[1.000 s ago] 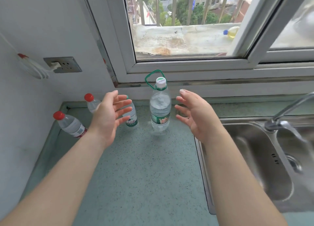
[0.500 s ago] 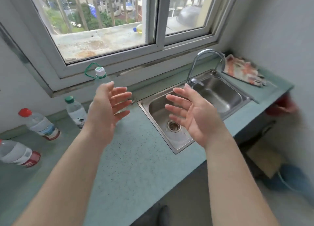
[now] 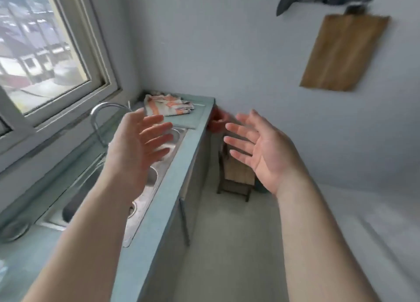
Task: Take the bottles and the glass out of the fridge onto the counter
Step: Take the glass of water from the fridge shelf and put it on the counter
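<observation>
I have turned away from the bottles — they are out of view now, left behind on the counter (image 3: 145, 238). My left hand (image 3: 134, 151) and right hand (image 3: 261, 151) are both spread wide, holding nothing — probably going back to the fridge, not visible here.

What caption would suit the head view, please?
Both hands, left hand and right hand, open and empty beside the sink.

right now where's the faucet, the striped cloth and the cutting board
faucet (image 3: 96, 114), head view, left side of its curved spout
striped cloth (image 3: 167, 105), head view, middle of the folds
cutting board (image 3: 343, 54), head view, centre of its face
</observation>
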Available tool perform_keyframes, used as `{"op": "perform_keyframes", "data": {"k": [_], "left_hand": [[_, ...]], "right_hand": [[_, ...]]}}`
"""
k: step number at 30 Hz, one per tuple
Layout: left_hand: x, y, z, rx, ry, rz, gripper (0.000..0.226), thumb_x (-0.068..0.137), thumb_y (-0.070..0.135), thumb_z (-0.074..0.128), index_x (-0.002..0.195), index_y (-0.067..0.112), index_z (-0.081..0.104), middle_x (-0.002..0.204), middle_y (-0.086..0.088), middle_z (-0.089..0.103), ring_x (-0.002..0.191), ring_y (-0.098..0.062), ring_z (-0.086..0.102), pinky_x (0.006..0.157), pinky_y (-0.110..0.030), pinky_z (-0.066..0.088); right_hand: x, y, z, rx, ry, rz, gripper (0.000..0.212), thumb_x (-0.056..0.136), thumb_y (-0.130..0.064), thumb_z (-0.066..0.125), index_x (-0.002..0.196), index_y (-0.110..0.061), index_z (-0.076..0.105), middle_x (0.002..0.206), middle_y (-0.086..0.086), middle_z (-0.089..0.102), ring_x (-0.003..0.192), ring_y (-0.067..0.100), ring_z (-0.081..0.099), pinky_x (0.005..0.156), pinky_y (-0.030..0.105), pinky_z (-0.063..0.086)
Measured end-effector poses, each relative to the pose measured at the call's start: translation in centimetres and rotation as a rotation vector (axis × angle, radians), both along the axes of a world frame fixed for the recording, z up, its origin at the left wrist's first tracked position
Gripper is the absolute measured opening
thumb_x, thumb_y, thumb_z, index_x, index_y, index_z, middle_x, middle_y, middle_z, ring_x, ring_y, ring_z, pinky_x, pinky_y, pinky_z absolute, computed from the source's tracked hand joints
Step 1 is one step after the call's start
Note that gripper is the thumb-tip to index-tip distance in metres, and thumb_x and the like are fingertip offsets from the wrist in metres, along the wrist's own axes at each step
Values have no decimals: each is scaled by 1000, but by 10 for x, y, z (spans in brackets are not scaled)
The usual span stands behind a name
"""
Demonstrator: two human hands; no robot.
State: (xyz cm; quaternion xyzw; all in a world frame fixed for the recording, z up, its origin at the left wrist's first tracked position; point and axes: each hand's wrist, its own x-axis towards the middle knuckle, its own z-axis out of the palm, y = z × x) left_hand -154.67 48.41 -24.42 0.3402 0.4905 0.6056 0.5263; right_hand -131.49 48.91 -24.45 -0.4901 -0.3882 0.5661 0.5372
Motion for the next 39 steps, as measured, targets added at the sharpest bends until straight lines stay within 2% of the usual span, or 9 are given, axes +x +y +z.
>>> {"op": "perform_keyframes", "data": {"k": [4, 7, 10, 16, 22, 25, 31, 39], "left_hand": [[132, 25, 8, 22, -1, -208, 49, 101, 44, 43, 127, 10, 67, 122, -11, 76, 107, -27, 70, 95, -41, 50], [237, 33, 12, 39, -3, -356, 44, 102, 42, 41, 120, 12, 68, 122, -12, 76, 103, -25, 71, 88, -39, 50], [338, 40, 17, 66, 21, -475, 45, 103, 42, 40, 123, 13, 69, 118, -7, 78, 107, -26, 73, 83, -37, 51], [505, 46, 25, 94, 24, -682, 44, 104, 41, 40, 120, 13, 70, 117, -6, 78, 110, -26, 74, 92, -41, 54], [617, 71, 24, 94, 19, -863, 43, 103, 40, 41, 119, 12, 69, 119, -8, 78, 111, -27, 73, 97, -44, 52], [663, 98, 24, 96, -10, -949, 41, 103, 41, 40, 118, 14, 68, 120, -9, 77, 112, -27, 73, 95, -43, 52], [742, 167, 30, 114, -55, -1133, 41, 103, 42, 40, 114, 15, 69, 118, -7, 78, 110, -26, 73, 89, -39, 52], [838, 248, 52, 109, -139, -1289, 47, 103, 42, 37, 125, 11, 67, 120, -8, 77, 115, -27, 72, 102, -45, 50]], "right_hand": [[130, -18, 10, 35, 30, -210, 35, 105, -49, 51, 117, -23, 70, 115, 1, 81, 107, 23, 76, 96, 43, 52], [224, -35, 17, 54, 44, -335, 36, 105, -49, 51, 117, -22, 70, 116, 2, 81, 104, 23, 76, 91, 40, 52], [313, -53, 23, 85, 59, -457, 37, 104, -51, 51, 118, -23, 70, 116, 2, 81, 106, 23, 76, 89, 39, 52], [452, -90, 25, 111, 99, -689, 37, 103, -49, 51, 118, -22, 71, 114, 1, 81, 104, 22, 75, 88, 38, 52], [534, -92, 17, 95, 99, -863, 40, 104, -50, 51, 125, -23, 70, 120, 1, 79, 108, 22, 75, 92, 39, 53], [567, -80, 17, 99, 79, -944, 39, 104, -51, 51, 125, -24, 70, 121, 1, 79, 112, 23, 75, 97, 40, 54], [618, -29, 30, 133, 15, -1090, 41, 104, -51, 50, 127, -24, 69, 121, -1, 79, 109, 20, 76, 92, 38, 56], [678, 39, 45, 180, -13, -1271, 38, 103, -50, 53, 124, -24, 71, 118, -2, 80, 110, 20, 77, 104, 45, 54]]}}
